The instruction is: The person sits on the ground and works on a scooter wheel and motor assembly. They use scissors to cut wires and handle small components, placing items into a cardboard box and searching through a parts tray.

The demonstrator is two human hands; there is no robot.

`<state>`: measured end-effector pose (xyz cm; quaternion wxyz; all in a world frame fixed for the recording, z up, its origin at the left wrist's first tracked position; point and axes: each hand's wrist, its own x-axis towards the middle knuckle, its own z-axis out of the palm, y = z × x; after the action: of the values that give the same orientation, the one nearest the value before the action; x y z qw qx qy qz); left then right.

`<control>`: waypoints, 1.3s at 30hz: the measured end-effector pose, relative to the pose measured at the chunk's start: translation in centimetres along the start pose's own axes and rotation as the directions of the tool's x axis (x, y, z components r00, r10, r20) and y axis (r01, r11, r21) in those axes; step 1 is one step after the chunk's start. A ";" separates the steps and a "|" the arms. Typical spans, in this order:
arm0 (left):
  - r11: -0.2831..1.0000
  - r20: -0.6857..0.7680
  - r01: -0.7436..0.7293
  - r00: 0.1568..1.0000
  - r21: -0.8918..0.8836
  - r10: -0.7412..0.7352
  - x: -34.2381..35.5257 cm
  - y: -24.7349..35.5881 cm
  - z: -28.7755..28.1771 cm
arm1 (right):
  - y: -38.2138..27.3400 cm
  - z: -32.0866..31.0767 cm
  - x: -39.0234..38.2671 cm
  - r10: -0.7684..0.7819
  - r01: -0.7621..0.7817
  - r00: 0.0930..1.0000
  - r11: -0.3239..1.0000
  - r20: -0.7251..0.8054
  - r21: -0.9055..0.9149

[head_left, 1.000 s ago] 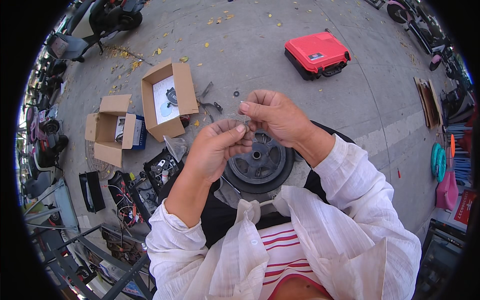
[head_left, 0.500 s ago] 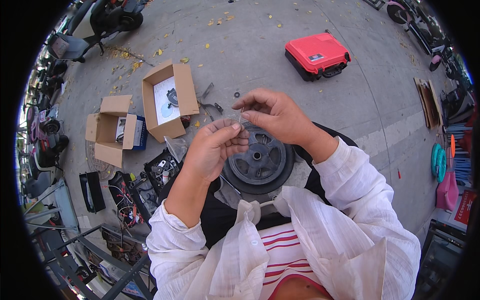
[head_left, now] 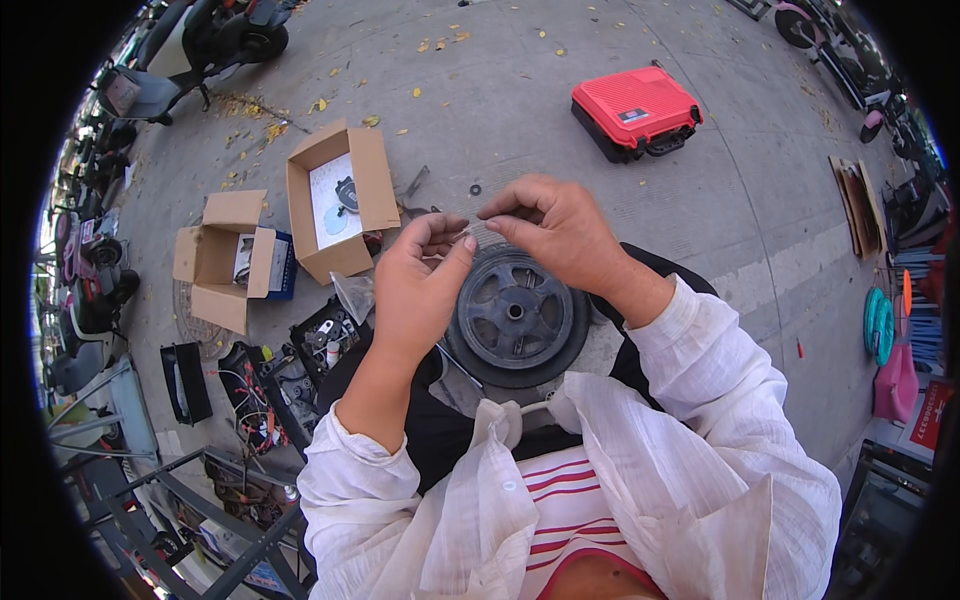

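Note:
My left hand [head_left: 430,275] and my right hand [head_left: 555,230] are raised with bent fingers, fingertips nearly meeting, at a thin, faint metal piece [head_left: 474,228] that is hard to make out. Beneath both hands, between my legs, a dark spoked wheel [head_left: 515,312] with a tyre and a central hub lies flat on the ground. A small black ring [head_left: 475,190] lies on the ground just beyond my hands.
A red case [head_left: 637,105] is at upper right. Two open cardboard boxes [head_left: 375,190] hold parts at left, near black trays of parts [head_left: 182,383] and a metal frame [head_left: 255,535]. Parked scooters [head_left: 180,60] line the edges; cardboard sheets [head_left: 855,205] stand at right.
My left hand has moved up and its fingers have shifted. My right hand has moved slightly right from a second ago. The thin piece shows less clearly between the fingertips.

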<state>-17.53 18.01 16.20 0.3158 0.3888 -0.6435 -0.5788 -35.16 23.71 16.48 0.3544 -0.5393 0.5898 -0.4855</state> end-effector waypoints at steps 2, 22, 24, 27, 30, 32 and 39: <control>0.998 -0.012 0.034 0.999 0.048 -0.033 0.0 0.0 -0.2 | 0.0 0.2 -0.2 -0.081 0.080 0.996 0.996 -0.035 -0.040; 0.997 -0.147 0.014 0.989 -0.070 -0.024 0.1 0.5 0.9 | -0.8 1.8 -1.0 -0.497 0.433 0.865 0.812 -0.074 -0.391; 0.950 -0.095 0.083 0.989 -0.302 -0.117 0.2 0.3 0.8 | -0.7 2.2 -1.1 -0.529 0.447 0.845 0.780 -0.080 -0.437; 0.858 -0.009 0.144 0.985 -0.493 -0.171 0.3 -0.1 0.6 | -0.5 2.4 -1.1 -0.568 0.460 0.818 0.741 -0.091 -0.489; 0.830 0.021 0.172 0.982 -0.530 -0.190 0.2 0.5 0.7 | -0.3 2.3 -0.8 -0.602 0.480 0.794 0.708 -0.086 -0.518; 0.824 0.025 0.172 0.982 -0.540 -0.189 0.2 0.6 0.7 | -0.3 2.3 -0.8 -0.619 0.491 0.781 0.687 -0.079 -0.535; 0.674 0.112 0.235 0.969 -0.701 -0.221 0.2 0.4 -0.1 | -0.6 2.4 -0.6 -0.645 0.517 0.761 0.668 -0.069 -0.536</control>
<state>-17.56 17.80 16.58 0.3603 0.3091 -0.3209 -0.8195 -32.63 23.84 16.32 -0.0460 -0.7040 0.5271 -0.4736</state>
